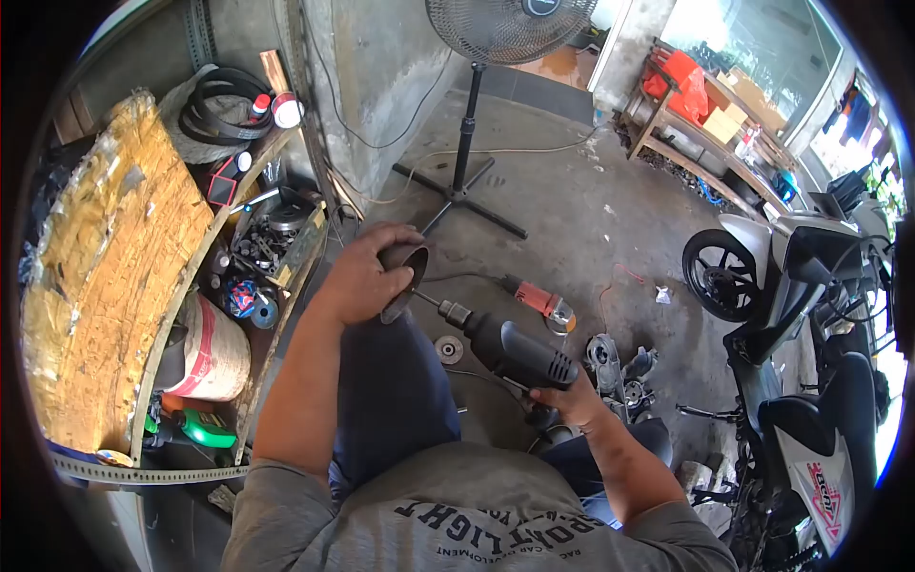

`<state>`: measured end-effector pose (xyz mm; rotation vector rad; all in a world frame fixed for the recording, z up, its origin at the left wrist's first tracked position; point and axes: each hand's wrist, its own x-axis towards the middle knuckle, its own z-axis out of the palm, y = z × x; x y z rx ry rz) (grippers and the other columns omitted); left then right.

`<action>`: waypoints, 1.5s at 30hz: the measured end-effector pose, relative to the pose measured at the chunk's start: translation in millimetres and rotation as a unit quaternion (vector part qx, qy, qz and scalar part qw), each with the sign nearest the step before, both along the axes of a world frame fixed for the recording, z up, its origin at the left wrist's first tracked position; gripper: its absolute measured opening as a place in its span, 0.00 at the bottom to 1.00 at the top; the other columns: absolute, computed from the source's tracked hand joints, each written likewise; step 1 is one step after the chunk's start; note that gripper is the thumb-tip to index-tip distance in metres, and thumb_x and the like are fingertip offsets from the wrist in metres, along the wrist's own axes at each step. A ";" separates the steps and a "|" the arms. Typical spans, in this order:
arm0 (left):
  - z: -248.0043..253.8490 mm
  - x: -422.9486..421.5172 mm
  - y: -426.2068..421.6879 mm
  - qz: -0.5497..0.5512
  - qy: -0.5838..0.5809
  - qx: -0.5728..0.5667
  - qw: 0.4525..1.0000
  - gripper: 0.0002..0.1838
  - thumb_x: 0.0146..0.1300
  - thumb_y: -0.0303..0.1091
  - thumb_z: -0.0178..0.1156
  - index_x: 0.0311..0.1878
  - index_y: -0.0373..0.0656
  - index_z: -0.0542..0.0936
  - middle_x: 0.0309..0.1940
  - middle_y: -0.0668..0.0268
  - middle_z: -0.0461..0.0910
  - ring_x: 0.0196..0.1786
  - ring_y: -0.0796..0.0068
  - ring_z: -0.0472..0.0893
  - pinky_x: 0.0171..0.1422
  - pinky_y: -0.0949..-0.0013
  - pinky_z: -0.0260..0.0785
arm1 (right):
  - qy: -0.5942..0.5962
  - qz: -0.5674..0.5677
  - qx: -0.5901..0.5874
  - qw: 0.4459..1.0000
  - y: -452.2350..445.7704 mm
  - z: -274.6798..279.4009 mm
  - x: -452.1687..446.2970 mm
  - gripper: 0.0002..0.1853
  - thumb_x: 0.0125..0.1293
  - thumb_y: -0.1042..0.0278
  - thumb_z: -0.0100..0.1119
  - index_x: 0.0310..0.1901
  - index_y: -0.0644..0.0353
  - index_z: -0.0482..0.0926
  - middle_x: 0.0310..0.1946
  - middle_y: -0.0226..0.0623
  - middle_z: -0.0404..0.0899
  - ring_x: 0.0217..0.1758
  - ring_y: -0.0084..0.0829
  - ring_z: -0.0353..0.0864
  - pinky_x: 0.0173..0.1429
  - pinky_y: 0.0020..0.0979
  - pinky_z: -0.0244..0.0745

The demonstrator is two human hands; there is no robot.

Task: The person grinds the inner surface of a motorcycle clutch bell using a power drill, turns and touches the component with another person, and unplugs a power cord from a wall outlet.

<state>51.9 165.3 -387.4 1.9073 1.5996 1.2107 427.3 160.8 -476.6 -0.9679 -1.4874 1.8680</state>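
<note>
My left hand [367, 276] is wrapped round a dark, cup-shaped metal part [416, 267], its hollow side facing right, above my left knee. In my right hand [569, 398] is the handle of a black power drill [519, 353]. The drill's chuck points up and left, and its thin bit reaches the opening of the metal part. Whether the bit touches the inner wall cannot be made out. A red angle grinder [538, 298] lies on the floor beyond the drill, and a round metal disc [449, 350] lies between my legs.
At the left stands a metal-framed shelf [195, 474] with a worn board, belts, a sack and bottles. A black fan stand [464, 143] is ahead. Motorcycles [810, 419] stand at the right, near engine parts [620, 372] on the floor. Cords cross the floor.
</note>
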 end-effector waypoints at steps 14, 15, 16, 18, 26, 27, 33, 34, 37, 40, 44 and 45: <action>8.1 -4.0 0.9 0.035 -0.045 -0.144 0.988 0.19 0.62 0.36 0.61 0.56 0.44 0.82 0.55 0.62 0.82 0.54 0.61 0.80 0.63 0.66 0.70 | 0.065 -0.018 -0.108 0.992 -2.7 0.3 -9.1 0.21 0.59 0.79 0.70 0.54 0.68 0.77 0.33 0.41 0.83 0.28 0.31 0.81 0.34 0.30 0.78; 6.6 -2.6 0.6 0.031 -0.044 -0.136 0.989 0.19 0.62 0.35 0.61 0.56 0.44 0.82 0.55 0.62 0.81 0.54 0.62 0.80 0.62 0.65 0.70 | 0.063 -0.006 -0.111 0.992 -1.4 -1.7 -7.0 0.22 0.59 0.79 0.69 0.55 0.68 0.76 0.34 0.43 0.83 0.29 0.33 0.82 0.35 0.31 0.79; 5.8 -2.0 1.0 0.027 -0.041 -0.128 0.991 0.19 0.62 0.35 0.61 0.56 0.44 0.82 0.55 0.62 0.81 0.54 0.62 0.80 0.62 0.65 0.70 | 0.063 0.005 -0.113 0.991 -0.3 -3.6 -5.6 0.23 0.59 0.79 0.68 0.57 0.69 0.75 0.35 0.45 0.83 0.31 0.35 0.83 0.37 0.32 0.80; 4.5 -2.4 2.9 0.022 -0.037 -0.120 0.992 0.19 0.62 0.35 0.61 0.56 0.44 0.82 0.55 0.62 0.81 0.53 0.62 0.80 0.62 0.65 0.70 | 0.065 0.016 -0.116 0.991 1.8 -3.8 -4.0 0.24 0.59 0.79 0.68 0.58 0.69 0.75 0.37 0.46 0.84 0.32 0.37 0.84 0.38 0.33 0.81; 1.4 -1.6 3.5 0.016 -0.036 -0.094 0.995 0.20 0.62 0.34 0.61 0.58 0.43 0.82 0.55 0.61 0.81 0.54 0.61 0.80 0.62 0.65 0.70 | 0.020 -0.017 -0.069 0.997 5.0 -0.9 -4.1 0.24 0.58 0.80 0.68 0.57 0.68 0.75 0.37 0.45 0.83 0.32 0.38 0.84 0.37 0.33 0.81; 0.9 -0.9 1.9 0.017 -0.046 -0.100 0.994 0.20 0.61 0.33 0.61 0.58 0.43 0.82 0.55 0.61 0.81 0.55 0.61 0.80 0.62 0.65 0.70 | 0.017 -0.022 -0.064 0.998 3.1 -2.1 -4.0 0.23 0.58 0.80 0.68 0.57 0.68 0.75 0.36 0.45 0.83 0.32 0.37 0.84 0.37 0.33 0.81; 5.7 1.2 0.5 0.020 -0.040 -0.108 0.993 0.22 0.61 0.33 0.61 0.59 0.43 0.81 0.56 0.61 0.81 0.55 0.60 0.79 0.63 0.65 0.69 | 0.026 -0.035 -0.047 0.998 -3.4 -10.1 -9.7 0.19 0.60 0.80 0.69 0.53 0.67 0.78 0.32 0.38 0.83 0.29 0.29 0.81 0.35 0.28 0.77; 5.3 1.1 -0.3 0.019 -0.036 -0.106 0.994 0.22 0.61 0.33 0.61 0.59 0.43 0.81 0.56 0.60 0.81 0.56 0.59 0.79 0.63 0.65 0.69 | 0.028 -0.034 -0.067 0.997 -3.4 -6.3 -10.2 0.19 0.60 0.80 0.69 0.53 0.67 0.78 0.33 0.38 0.83 0.30 0.29 0.81 0.35 0.28 0.78; 5.5 3.9 0.4 0.014 -0.024 -0.095 0.995 0.23 0.61 0.33 0.61 0.60 0.42 0.81 0.57 0.60 0.81 0.56 0.59 0.79 0.63 0.64 0.69 | 0.033 -0.034 -0.122 0.991 -0.3 8.3 -8.7 0.20 0.59 0.80 0.69 0.54 0.67 0.77 0.34 0.39 0.83 0.30 0.29 0.80 0.35 0.29 0.79; 7.4 3.7 0.6 0.014 -0.018 -0.095 0.995 0.23 0.61 0.33 0.61 0.61 0.42 0.81 0.57 0.60 0.81 0.56 0.59 0.79 0.64 0.64 0.69 | 0.027 -0.024 -0.107 0.994 2.3 7.6 -8.1 0.21 0.59 0.81 0.69 0.54 0.68 0.77 0.35 0.39 0.82 0.31 0.30 0.80 0.35 0.29 0.80; 6.1 6.0 0.0 0.013 -0.017 -0.096 0.995 0.23 0.61 0.33 0.61 0.61 0.43 0.80 0.57 0.60 0.81 0.56 0.59 0.79 0.64 0.64 0.69 | 0.025 -0.018 -0.097 0.995 2.0 3.4 -5.2 0.22 0.59 0.81 0.69 0.55 0.68 0.76 0.37 0.40 0.82 0.31 0.30 0.80 0.35 0.30 0.81; 5.9 5.7 0.2 0.013 -0.019 -0.095 0.995 0.23 0.61 0.33 0.61 0.61 0.43 0.80 0.57 0.60 0.81 0.56 0.59 0.79 0.64 0.64 0.69 | 0.033 -0.019 -0.102 0.994 1.8 1.2 -6.0 0.21 0.59 0.81 0.69 0.55 0.68 0.77 0.37 0.40 0.82 0.30 0.30 0.80 0.35 0.30 0.81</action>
